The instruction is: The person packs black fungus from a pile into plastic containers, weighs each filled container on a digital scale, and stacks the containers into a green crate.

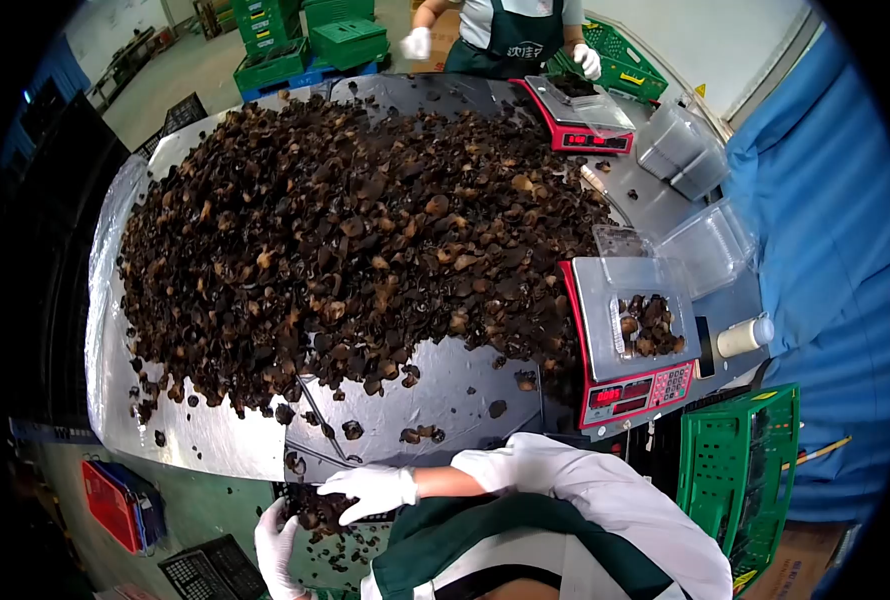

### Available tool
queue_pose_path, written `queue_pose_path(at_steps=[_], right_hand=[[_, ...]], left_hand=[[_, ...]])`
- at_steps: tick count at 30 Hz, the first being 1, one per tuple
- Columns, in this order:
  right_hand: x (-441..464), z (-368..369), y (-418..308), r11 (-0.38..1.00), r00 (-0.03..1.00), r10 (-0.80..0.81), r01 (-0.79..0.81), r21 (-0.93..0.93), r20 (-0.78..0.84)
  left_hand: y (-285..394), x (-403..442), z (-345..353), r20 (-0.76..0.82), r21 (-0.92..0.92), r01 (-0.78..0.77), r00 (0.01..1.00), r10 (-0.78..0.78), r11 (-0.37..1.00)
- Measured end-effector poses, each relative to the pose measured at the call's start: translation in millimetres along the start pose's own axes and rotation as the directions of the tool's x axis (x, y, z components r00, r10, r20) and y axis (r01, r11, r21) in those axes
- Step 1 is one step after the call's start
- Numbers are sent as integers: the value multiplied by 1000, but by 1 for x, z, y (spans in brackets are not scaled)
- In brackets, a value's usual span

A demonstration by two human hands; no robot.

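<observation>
At the table's front edge, a dark crate [287, 492] with wood ear mushrooms [317, 512] in it lies partly under my hands. My right hand [370, 492], in a white glove, reaches over these mushrooms with its fingers stretched out, holding nothing. To the left of the crate is my left hand [278, 552], also gloved, its thumb and fingers apart and nothing seen between them. A large heap of wood ear mushrooms [365, 230] covers much of the table. On the near red scale [630, 390] sits a clear plastic box [620, 335] of mushrooms.
Across the table a co-worker in a dark green apron [510, 40] stands by a second red scale [590, 138]. Clear plastic boxes [710, 245], a white bottle [745, 337] and a phone [704, 346] are at the right. Green crates [740, 470] stand beside me; a red basket [112, 505] is lower left.
</observation>
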State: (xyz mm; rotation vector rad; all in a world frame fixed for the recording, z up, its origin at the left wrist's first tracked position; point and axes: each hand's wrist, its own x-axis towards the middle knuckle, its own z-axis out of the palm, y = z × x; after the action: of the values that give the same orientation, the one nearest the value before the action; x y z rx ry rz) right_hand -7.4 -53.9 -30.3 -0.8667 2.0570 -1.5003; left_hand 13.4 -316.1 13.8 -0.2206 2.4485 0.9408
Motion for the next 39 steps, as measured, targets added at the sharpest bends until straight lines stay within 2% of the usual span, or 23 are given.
queue_pose_path(at_steps=[1, 2, 3, 5, 7, 9, 11, 13, 15, 17, 18, 19, 21, 22, 24, 26, 27, 29, 30, 31, 33, 37, 39], right_hand=[[-6, -19, 2, 988, 993, -113, 107, -115, -46], [-17, -48, -8, 997, 996, 31, -37, -62, -86], [-30, -77, -17, 984, 978, 175, -177, -3, -116], [-64, -120, 1, 980, 867, 166, -199, -21, -469], [-98, -169, 14, 948, 731, 210, -315, -48, -650], [-128, -217, 35, 741, 637, -93, -469, -480, -765], [-147, -258, 39, 682, 491, -32, -626, -378, -871], [-156, -286, 48, 496, 361, 117, -828, -260, -925], [-160, -303, 60, 367, 305, 242, -908, -204, -921], [-163, -302, 91, 338, 309, 275, -917, -210, -910], [-167, -294, 112, 431, 377, 230, -866, -254, -897], [-166, -285, 109, 451, 412, 217, -847, -283, -885], [-159, -266, 93, 558, 432, 258, -797, -231, -864], [-155, -257, 81, 546, 419, 273, -809, -219, -866], [-156, -240, 74, 604, 463, 192, -751, -268, -865], [-155, -221, 64, 655, 518, 113, -680, -328, -848], [-155, -211, 69, 653, 552, 97, -663, -366, -828], [-151, -192, 68, 608, 606, 104, -666, -432, -789], [-149, -182, 67, 595, 621, 76, -656, -464, -780], [-147, -173, 65, 578, 634, 51, -649, -495, -772], [-145, -154, 64, 551, 659, 30, -638, -538, -751], [-147, -120, 49, 552, 739, 71, -588, -591, -669], [-156, -107, 45, 565, 805, -55, -463, -683, -591]], left_hand=[[-6, 0, -5, -127, 396, 50, 992, 0, 917], [-13, 9, -3, -170, 474, 83, 986, -2, 876], [-7, 20, 5, -176, 473, 81, 984, 4, 878], [26, 44, 27, -305, 197, -307, 884, 355, 931], [98, 61, 53, -324, 204, -462, 800, 505, 863], [147, 91, 81, -283, 151, -634, 707, 648, 759], [204, 112, 107, -217, 82, -720, 662, 717, 689], [251, 136, 135, -163, 86, -822, 545, 822, 562], [287, 163, 168, -99, 69, -873, 476, 874, 483], [309, 188, 198, -30, 140, -881, 452, 892, 451], [315, 195, 212, 3, 214, -855, 485, 875, 473], [318, 197, 220, 6, 248, -847, 486, 874, 469], [317, 193, 227, -12, 242, -857, 466, 885, 455], [314, 190, 229, 0, 238, -858, 468, 884, 454], [302, 182, 228, 56, 115, -836, 545, 836, 537], [283, 176, 230, 4, 147, -894, 430, 903, 424], [274, 174, 229, -13, 170, -911, 380, 925, 377], [253, 164, 226, 18, 244, -889, 403, 915, 387], [242, 161, 223, -14, 264, -900, 355, 935, 346], [231, 156, 220, -10, 232, -891, 399, 917, 390], [211, 144, 215, -70, 268, -877, 394, 916, 398], [180, 118, 197, -7, 222, -928, 305, 952, 299], [166, 103, 190, -56, 199, -936, 287, 956, 292]])
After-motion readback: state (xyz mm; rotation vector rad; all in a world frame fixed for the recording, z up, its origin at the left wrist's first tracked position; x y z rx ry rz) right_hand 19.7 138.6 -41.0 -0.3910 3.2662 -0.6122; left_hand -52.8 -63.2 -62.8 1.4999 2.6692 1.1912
